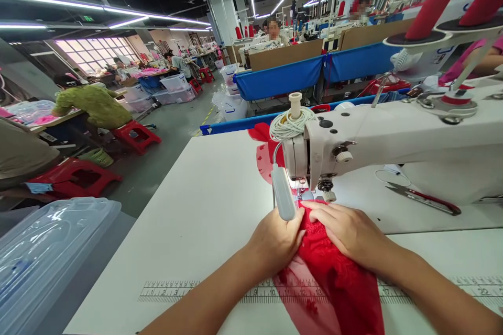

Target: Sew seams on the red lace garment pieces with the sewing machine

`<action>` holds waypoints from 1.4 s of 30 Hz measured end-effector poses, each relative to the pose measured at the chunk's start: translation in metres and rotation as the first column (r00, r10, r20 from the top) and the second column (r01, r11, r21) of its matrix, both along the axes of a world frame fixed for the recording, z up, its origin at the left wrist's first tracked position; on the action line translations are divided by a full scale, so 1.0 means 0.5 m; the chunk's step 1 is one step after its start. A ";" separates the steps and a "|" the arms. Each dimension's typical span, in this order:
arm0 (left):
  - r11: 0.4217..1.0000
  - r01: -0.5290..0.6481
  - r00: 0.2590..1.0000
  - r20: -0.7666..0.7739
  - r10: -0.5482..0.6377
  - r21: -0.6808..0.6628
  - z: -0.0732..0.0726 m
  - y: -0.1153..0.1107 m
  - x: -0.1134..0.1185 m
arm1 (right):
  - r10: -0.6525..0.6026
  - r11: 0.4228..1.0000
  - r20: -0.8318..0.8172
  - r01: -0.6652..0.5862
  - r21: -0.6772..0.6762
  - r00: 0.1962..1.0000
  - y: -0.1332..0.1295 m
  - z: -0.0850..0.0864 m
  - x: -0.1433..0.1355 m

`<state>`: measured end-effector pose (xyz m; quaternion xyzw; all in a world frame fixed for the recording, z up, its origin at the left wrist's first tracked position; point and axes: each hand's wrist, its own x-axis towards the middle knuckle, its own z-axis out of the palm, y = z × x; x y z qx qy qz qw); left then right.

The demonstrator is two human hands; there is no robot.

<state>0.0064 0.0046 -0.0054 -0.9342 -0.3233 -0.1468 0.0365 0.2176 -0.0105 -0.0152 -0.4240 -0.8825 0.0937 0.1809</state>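
A white sewing machine (pixel 377 136) stands at the right, its needle area lit by a small lamp (pixel 283 193). Red lace fabric (pixel 334 272) runs from the needle area down over the table's front edge, with a sheer pink part along its left side. My left hand (pixel 278 235) is closed on the fabric's left edge, just below the lamp. Pressed on the fabric from the right, close to the presser foot, is my right hand (pixel 349 227), its fingers together. More red fabric (pixel 264 154) lies behind the machine head. The needle itself is too small to make out.
Thread snips (pixel 424 199) lie on the white table (pixel 196 209) under the machine arm. Red thread cones (pixel 438 2) stand at the upper right. A printed ruler runs along the table front. Clear plastic bins (pixel 55 251) are at the lower left. Several people sit farther off.
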 end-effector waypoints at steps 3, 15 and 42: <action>0.999 0.001 1.000 -0.028 0.000 0.054 -0.010 0.000 -0.003 | -0.004 1.000 -0.004 0.004 0.028 1.000 -0.001 -0.004 0.000; 0.992 -0.022 0.997 -0.065 0.030 0.123 -0.033 -0.006 -0.009 | -0.103 0.983 0.018 0.099 0.156 0.994 -0.003 -0.008 -0.011; 0.970 -0.019 0.995 -0.090 0.042 0.241 -0.021 0.003 -0.006 | -0.173 0.981 0.080 0.165 0.099 0.982 0.001 0.002 -0.012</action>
